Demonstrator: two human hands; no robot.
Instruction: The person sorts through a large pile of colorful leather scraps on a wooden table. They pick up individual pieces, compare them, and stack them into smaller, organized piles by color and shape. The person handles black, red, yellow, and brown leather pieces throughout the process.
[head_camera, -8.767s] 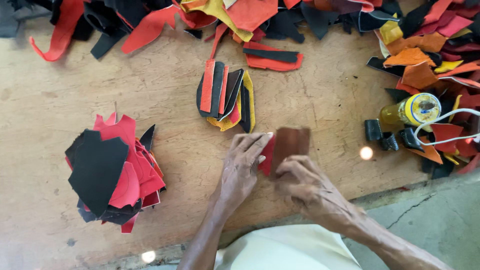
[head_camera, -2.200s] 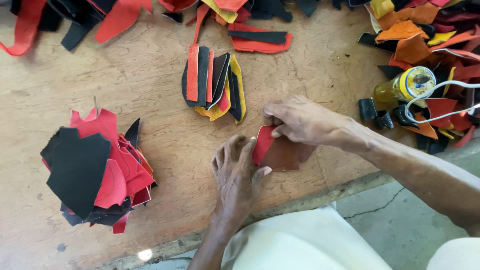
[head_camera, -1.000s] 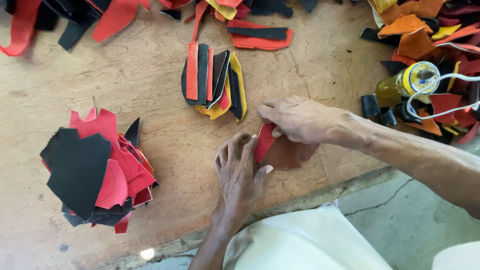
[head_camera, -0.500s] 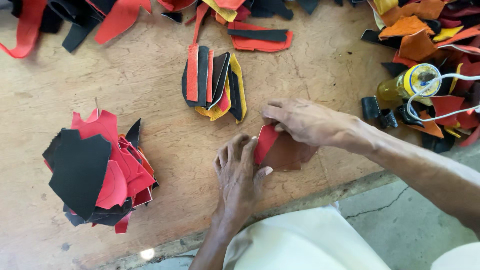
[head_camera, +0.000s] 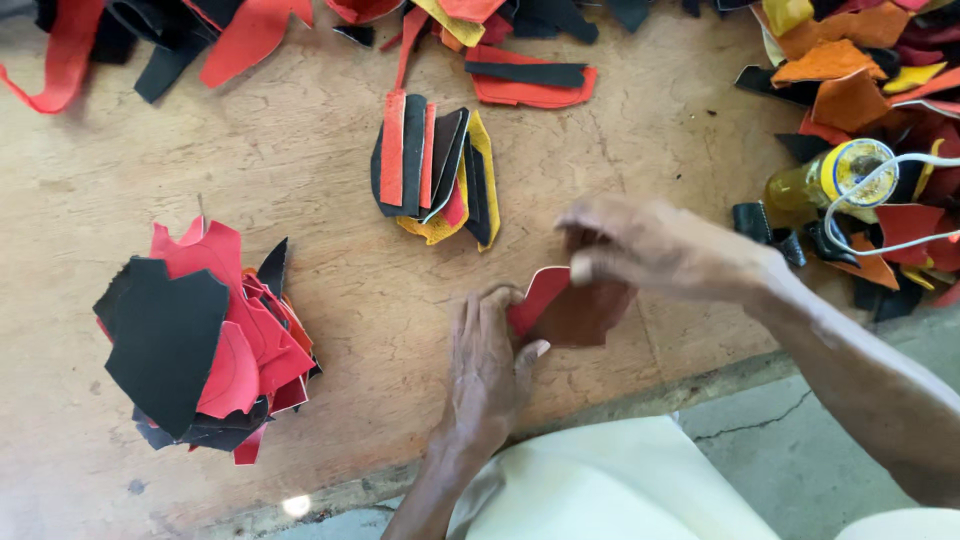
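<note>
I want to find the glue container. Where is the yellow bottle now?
In the head view, the yellow bottle lies at the right edge of the wooden table, among orange and red leather scraps, beyond the right hand.

Two hands are counted at the near edge of one wooden table: a left hand and a right hand. One cut piece, red on one face and brown on the other, is counted between them. Two separate stacks of cut pieces are counted on the board: one red-and-black stack and one smaller fanned stack of red, black and yellow pieces. One yellow bottle and one white cord are counted at the right. The loose scraps heaped along the far and right edges cannot be counted singly.
</note>
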